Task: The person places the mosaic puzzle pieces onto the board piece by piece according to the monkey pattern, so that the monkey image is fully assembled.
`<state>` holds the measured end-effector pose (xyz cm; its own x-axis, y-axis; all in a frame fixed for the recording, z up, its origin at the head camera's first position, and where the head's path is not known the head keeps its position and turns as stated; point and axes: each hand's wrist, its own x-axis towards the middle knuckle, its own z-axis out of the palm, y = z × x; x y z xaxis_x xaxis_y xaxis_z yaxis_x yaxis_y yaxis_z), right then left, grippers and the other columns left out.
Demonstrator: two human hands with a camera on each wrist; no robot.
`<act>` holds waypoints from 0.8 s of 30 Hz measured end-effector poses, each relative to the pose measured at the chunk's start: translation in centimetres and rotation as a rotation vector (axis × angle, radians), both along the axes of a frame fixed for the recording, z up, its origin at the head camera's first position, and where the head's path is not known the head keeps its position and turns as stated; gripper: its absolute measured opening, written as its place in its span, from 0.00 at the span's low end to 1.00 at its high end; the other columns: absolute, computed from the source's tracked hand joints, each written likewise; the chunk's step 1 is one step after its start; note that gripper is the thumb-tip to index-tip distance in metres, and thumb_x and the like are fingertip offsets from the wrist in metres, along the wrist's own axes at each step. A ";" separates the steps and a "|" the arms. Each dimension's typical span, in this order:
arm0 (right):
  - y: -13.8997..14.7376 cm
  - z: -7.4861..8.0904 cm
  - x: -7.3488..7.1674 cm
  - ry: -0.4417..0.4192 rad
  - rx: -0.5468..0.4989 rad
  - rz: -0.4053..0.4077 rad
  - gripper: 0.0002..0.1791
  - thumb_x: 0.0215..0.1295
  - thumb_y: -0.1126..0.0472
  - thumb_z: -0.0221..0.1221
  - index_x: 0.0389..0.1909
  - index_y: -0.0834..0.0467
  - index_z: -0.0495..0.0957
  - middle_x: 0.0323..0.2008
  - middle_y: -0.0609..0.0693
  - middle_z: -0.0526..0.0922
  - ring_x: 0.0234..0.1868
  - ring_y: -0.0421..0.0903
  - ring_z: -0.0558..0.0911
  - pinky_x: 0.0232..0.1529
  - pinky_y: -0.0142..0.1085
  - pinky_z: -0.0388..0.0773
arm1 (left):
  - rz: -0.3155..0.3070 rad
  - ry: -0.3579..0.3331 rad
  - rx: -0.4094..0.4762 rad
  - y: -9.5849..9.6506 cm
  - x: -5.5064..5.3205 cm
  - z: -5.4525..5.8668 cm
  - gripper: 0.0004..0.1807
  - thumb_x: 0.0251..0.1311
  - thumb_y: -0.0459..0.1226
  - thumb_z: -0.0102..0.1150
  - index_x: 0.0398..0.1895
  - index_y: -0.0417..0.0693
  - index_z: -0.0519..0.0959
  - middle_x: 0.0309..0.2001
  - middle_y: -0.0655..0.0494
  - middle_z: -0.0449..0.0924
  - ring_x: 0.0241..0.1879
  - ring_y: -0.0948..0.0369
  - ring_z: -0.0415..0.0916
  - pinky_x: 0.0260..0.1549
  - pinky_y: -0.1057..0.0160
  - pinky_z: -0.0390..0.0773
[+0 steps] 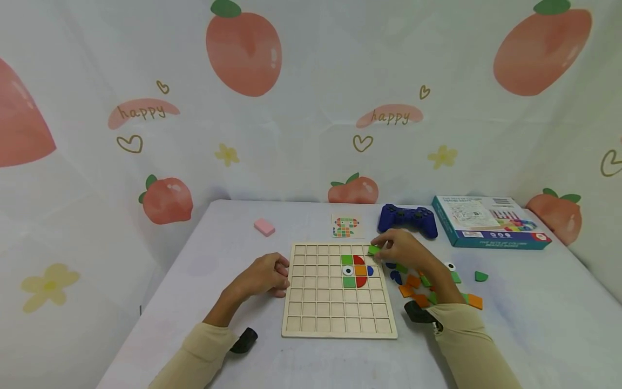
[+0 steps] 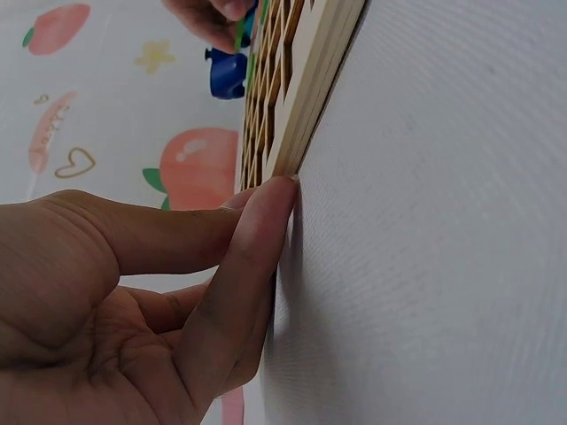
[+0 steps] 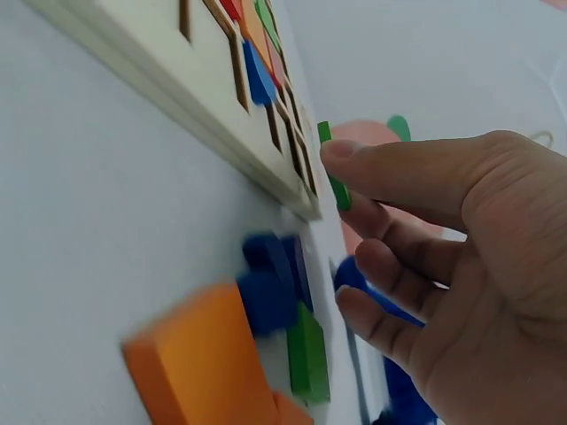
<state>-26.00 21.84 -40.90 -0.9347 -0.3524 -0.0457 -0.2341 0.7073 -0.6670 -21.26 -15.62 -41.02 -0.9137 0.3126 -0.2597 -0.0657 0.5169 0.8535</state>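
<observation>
A wooden grid board [image 1: 323, 309] lies flat on the table. In its right part sit two green square tiles [image 1: 347, 260], two red rounded pieces [image 1: 361, 281], an orange square [image 1: 360, 270], a white eye piece [image 1: 347, 271] and a blue rounded piece [image 1: 370, 270]. Between thumb and fingers, my right hand [image 1: 404, 248] pinches a green tile [image 3: 334, 168] just above the board's top right corner. On the opposite side, my left hand [image 1: 264, 274] touches the board's left edge, its fingertips [image 2: 282, 193] against the wooden side and its fingers loosely bent.
Loose orange, blue and green pieces [image 1: 407, 292] lie right of the board, partly under my right forearm. A pattern card [image 1: 346, 226], a blue game controller [image 1: 407, 217] and a teal box [image 1: 491, 221] are at the back. A pink block [image 1: 264, 227] sits back left.
</observation>
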 end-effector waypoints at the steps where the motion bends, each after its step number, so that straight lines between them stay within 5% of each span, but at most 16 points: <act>1: -0.3 0.0 0.0 -0.008 -0.007 -0.001 0.21 0.64 0.60 0.71 0.56 0.65 0.86 0.43 0.55 0.83 0.41 0.50 0.77 0.37 0.38 0.77 | 0.001 0.000 0.001 0.0 0.0 0.0 0.24 0.61 0.24 0.65 0.61 0.30 0.74 0.45 0.44 0.78 0.31 0.58 0.82 0.35 0.60 0.90; 24: -6.1 -0.2 -0.2 0.038 -0.026 0.197 0.16 0.67 0.63 0.69 0.54 0.61 0.86 0.46 0.49 0.87 0.48 0.47 0.81 0.51 0.44 0.83 | 0.001 -0.004 -0.003 0.1 0.0 0.1 0.23 0.63 0.24 0.65 0.61 0.30 0.75 0.46 0.44 0.78 0.33 0.58 0.81 0.35 0.61 0.90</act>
